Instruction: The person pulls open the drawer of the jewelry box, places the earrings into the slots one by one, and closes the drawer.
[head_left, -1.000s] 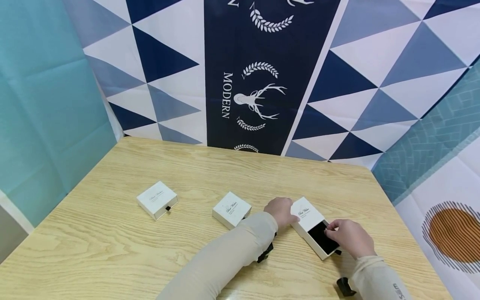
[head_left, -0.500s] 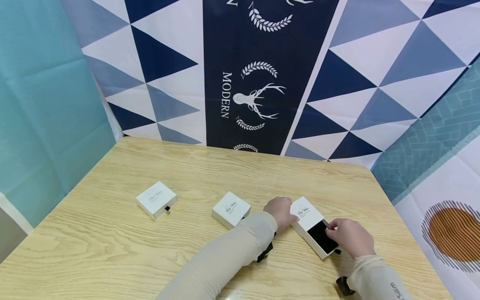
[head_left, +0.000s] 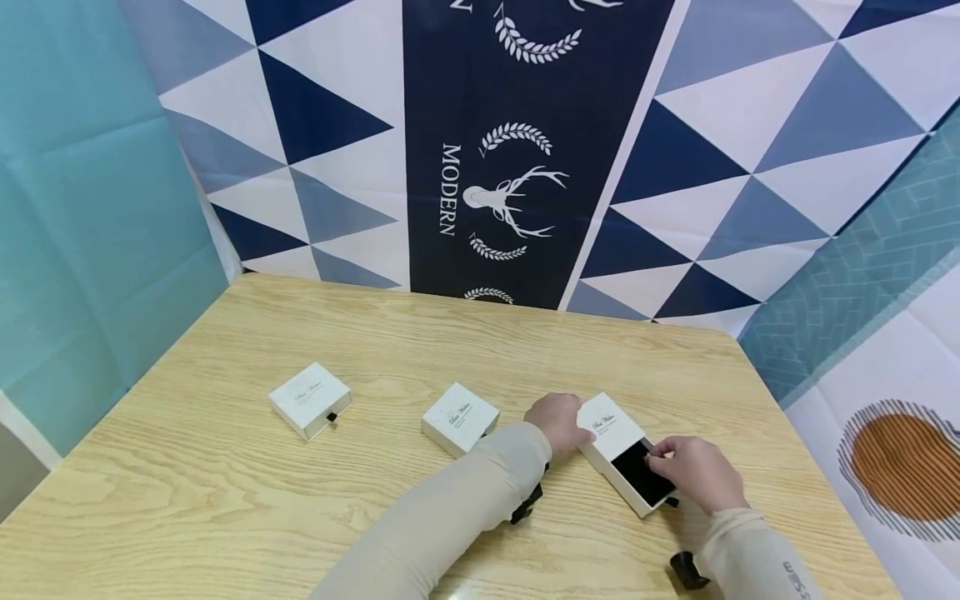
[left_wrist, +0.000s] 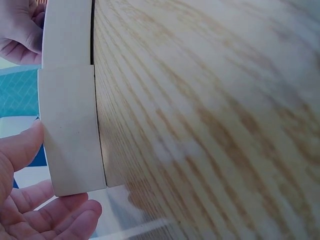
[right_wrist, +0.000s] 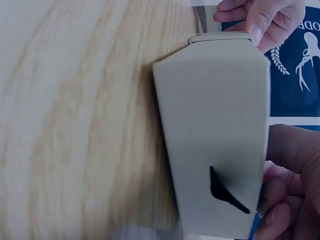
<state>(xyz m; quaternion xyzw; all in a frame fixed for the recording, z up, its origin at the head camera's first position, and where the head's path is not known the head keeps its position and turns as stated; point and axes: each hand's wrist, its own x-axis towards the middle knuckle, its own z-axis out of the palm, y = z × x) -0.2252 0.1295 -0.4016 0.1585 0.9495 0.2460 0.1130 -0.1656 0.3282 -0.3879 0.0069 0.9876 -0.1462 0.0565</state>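
A white drawer box [head_left: 612, 427] with small dark lettering lies at the right of the table, its black-lined drawer [head_left: 643, 477] pulled partly out. My left hand [head_left: 558, 423] grips the outer sleeve at its far left end, thumb on the lettered top and fingers around the end in the left wrist view. My right hand [head_left: 701, 472] is over the drawer's right side, thumb and fingertips brought together at the black lining. Whether something small sits between those fingertips is hidden. From the drawer's front sticks a black pull tab [right_wrist: 225, 192].
Two more white boxes stand on the wooden table [head_left: 225, 492]: a middle box [head_left: 460, 418], partly behind my left sleeve, and a left box [head_left: 310, 400] with a black tab. A patterned cloth [head_left: 480, 150] hangs along the table's back edge.
Both hands and the open box keep nearly the same place. The whole head view has shifted slightly.
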